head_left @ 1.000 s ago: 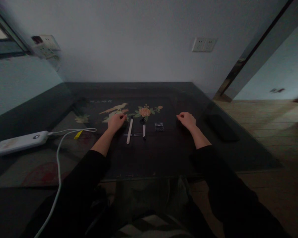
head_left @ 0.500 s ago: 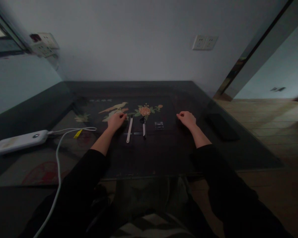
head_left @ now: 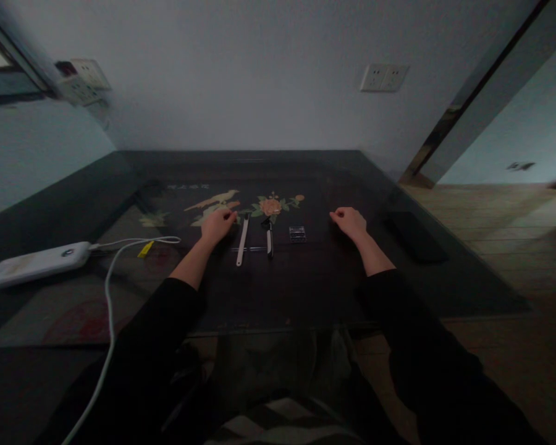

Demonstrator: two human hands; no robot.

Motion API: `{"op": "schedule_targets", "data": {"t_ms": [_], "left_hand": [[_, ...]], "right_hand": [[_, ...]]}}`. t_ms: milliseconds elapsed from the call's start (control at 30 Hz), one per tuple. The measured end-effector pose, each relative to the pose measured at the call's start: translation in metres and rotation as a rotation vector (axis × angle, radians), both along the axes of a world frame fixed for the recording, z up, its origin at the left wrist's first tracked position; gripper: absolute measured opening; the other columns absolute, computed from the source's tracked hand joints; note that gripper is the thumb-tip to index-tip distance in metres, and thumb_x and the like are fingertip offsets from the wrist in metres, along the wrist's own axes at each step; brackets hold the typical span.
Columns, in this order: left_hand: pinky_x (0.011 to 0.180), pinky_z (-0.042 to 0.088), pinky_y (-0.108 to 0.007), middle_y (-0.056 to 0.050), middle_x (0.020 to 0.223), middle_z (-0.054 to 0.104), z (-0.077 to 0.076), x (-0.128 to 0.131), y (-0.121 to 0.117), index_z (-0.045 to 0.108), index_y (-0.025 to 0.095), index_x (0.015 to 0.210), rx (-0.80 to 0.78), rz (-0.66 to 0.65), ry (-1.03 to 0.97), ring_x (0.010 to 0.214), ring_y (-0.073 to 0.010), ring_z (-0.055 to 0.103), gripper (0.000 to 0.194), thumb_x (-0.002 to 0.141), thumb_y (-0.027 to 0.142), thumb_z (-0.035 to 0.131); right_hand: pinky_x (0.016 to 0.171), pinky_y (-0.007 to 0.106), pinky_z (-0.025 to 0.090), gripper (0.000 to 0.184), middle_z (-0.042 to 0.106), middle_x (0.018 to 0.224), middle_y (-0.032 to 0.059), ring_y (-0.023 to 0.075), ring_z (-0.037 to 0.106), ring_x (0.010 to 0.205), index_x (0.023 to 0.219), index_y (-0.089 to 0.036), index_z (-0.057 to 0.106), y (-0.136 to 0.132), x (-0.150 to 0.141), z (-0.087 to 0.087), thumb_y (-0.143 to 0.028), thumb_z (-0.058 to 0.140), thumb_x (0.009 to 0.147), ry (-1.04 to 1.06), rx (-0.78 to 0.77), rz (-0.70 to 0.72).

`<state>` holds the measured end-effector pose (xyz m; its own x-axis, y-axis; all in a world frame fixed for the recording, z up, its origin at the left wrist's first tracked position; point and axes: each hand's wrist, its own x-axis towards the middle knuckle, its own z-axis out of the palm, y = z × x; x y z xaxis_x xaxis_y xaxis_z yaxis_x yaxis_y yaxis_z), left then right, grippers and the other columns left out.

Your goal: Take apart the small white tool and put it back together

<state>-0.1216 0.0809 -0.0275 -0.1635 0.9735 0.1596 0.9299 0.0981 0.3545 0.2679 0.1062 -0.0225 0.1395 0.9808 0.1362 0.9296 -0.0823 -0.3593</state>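
My left hand [head_left: 219,225] rests on the dark table, its fingers curled closed with nothing showing in them. Just right of it lies a slim white stick-like tool [head_left: 243,241] with a dark upper end. A shorter white-and-black tool [head_left: 269,241] lies beside that, a dark loop or head at its top. Further right is a small clear case [head_left: 297,233] that looks divided into rows; its contents are too small to tell. My right hand [head_left: 349,222] also lies on the table, loosely closed, apart from the case, and nothing shows in its fingers.
A white power strip [head_left: 37,264] stands at the left, and its white cable [head_left: 109,296] runs over the table toward my left sleeve. A yellow tag [head_left: 145,249] hangs by the cable. At the right lies a flat black object [head_left: 417,237]. Wall sockets [head_left: 384,78] are behind the table.
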Motion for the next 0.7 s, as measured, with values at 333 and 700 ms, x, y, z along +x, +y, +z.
{"op": "schedule_targets", "data": {"t_ms": [333, 700], "left_hand": [[0.065, 0.040, -0.030, -0.008, 0.092, 0.072, 0.0038, 0.0032, -0.0039, 0.071, 0.021, 0.086, -0.005, 0.006, -0.014, 0.087, -0.0248, 0.064, 0.040, 0.092, 0.047, 0.041], [0.069, 0.042, -0.031, -0.009, 0.094, 0.072, 0.0034, 0.0023, -0.0033, 0.072, 0.021, 0.087, 0.008, -0.006, -0.011, 0.091, -0.0264, 0.064, 0.041, 0.092, 0.047, 0.041]], "right_hand": [[0.069, 0.033, 0.046, 0.029, 0.073, 0.090, 0.0074, 0.0243, 0.066, 0.085, 0.082, -0.024, 0.073, -0.0004, 0.0002, -0.0010, -0.045, 0.053, 0.089, -0.006, 0.019, 0.000], [0.071, 0.033, 0.046, 0.029, 0.073, 0.090, 0.0073, 0.0244, 0.066, 0.085, 0.082, -0.023, 0.072, -0.0008, -0.0005, 0.0010, -0.044, 0.053, 0.089, -0.006, -0.001, 0.001]]}}
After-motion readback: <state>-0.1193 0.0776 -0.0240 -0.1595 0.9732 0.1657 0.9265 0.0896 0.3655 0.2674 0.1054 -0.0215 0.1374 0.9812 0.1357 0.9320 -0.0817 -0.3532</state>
